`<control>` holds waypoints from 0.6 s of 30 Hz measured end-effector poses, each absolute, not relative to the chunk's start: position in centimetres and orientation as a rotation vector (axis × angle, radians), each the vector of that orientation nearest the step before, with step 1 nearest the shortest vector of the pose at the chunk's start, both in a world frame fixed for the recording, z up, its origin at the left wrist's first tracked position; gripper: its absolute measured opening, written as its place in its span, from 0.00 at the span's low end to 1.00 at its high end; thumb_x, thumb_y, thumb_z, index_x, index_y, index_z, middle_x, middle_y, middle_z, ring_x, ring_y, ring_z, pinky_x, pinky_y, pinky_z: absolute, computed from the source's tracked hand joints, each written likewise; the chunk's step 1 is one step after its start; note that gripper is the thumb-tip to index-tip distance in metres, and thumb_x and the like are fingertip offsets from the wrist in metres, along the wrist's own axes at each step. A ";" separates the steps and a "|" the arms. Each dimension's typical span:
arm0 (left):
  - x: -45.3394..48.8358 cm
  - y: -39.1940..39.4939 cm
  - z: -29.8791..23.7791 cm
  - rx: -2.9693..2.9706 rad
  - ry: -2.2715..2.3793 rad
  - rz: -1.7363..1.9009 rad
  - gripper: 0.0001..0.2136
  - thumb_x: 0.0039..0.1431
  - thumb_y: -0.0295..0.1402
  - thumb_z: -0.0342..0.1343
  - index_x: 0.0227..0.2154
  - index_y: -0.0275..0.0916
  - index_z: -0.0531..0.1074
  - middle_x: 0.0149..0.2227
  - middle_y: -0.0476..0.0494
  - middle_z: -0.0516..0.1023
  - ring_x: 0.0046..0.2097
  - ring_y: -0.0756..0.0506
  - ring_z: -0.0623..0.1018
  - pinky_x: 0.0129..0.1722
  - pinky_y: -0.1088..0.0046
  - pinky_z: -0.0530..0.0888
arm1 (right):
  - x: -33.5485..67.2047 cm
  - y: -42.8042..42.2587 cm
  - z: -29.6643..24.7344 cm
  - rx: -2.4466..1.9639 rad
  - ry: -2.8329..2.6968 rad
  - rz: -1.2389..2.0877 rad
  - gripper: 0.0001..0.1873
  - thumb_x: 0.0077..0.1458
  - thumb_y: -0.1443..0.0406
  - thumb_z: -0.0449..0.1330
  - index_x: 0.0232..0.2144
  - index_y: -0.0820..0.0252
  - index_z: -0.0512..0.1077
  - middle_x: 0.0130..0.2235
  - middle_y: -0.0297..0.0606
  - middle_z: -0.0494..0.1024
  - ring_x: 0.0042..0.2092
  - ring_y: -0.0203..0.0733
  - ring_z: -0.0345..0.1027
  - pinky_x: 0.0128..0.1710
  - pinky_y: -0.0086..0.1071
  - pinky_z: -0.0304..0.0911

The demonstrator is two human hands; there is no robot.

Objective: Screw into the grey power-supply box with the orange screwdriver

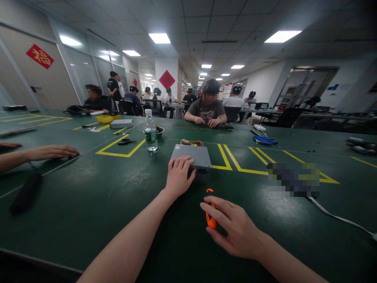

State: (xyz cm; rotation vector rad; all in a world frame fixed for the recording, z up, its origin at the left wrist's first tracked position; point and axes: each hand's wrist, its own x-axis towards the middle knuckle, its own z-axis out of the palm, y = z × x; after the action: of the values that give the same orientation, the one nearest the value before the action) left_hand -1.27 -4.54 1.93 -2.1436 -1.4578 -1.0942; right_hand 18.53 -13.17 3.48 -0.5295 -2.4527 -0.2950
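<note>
Here, a slip of the screwdriver (210, 215) is judged the main hazard. Its thin shaft is aimed at the near face of the grey box (198, 155). A skewed push could drive the tip off and along the bench (88, 204), or shove the box far towards the wire bundle (191, 142) and the water bottle (150, 135) to its left. The left hand (178, 175) is laid open on the box's near left corner, fingers loosely spread, pressing rather than gripping. The right hand (232, 230), nearer and to the right, is closed lightly round the orange handle.
</note>
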 end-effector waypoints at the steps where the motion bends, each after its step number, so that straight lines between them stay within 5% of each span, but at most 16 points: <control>1: -1.3 -4.5 1.9 -2.140 -1.459 -1.092 0.13 0.58 0.34 0.50 0.46 0.43 0.66 0.52 0.44 0.70 0.55 0.42 0.66 0.55 0.60 0.58 | 18.5 -13.1 3.5 -0.519 -2.456 -0.318 0.17 0.59 0.63 0.51 0.50 0.64 0.63 0.46 0.52 0.72 0.43 0.46 0.71 0.37 0.36 0.69; 7: -1.3 -4.6 2.0 -2.147 -1.466 -1.084 0.13 0.59 0.35 0.50 0.47 0.43 0.66 0.52 0.44 0.70 0.55 0.43 0.66 0.55 0.60 0.57 | 18.5 -12.6 2.8 -0.528 -2.290 -0.267 0.13 0.57 0.60 0.56 0.40 0.62 0.61 0.43 0.50 0.74 0.39 0.45 0.73 0.33 0.35 0.71; 13: -1.3 -4.6 2.0 -2.146 -1.461 -1.087 0.13 0.59 0.35 0.50 0.47 0.43 0.66 0.52 0.45 0.70 0.55 0.43 0.65 0.55 0.61 0.57 | 18.7 -12.8 3.3 -0.537 -2.399 -0.325 0.17 0.58 0.62 0.52 0.48 0.65 0.63 0.44 0.52 0.73 0.42 0.46 0.72 0.36 0.37 0.70; 18: -1.3 -4.5 1.9 -2.146 -1.457 -1.092 0.13 0.58 0.35 0.50 0.46 0.43 0.66 0.52 0.45 0.70 0.55 0.43 0.66 0.55 0.61 0.57 | 18.8 -12.0 2.8 -0.532 -2.302 -0.407 0.07 0.57 0.66 0.55 0.38 0.63 0.65 0.38 0.47 0.75 0.37 0.42 0.73 0.32 0.33 0.70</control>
State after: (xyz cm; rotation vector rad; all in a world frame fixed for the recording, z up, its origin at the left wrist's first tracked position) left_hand -1.29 -4.52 1.94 -2.1462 -1.4567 -1.0924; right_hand 18.79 -12.03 2.81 -0.5322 -2.3015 -0.4068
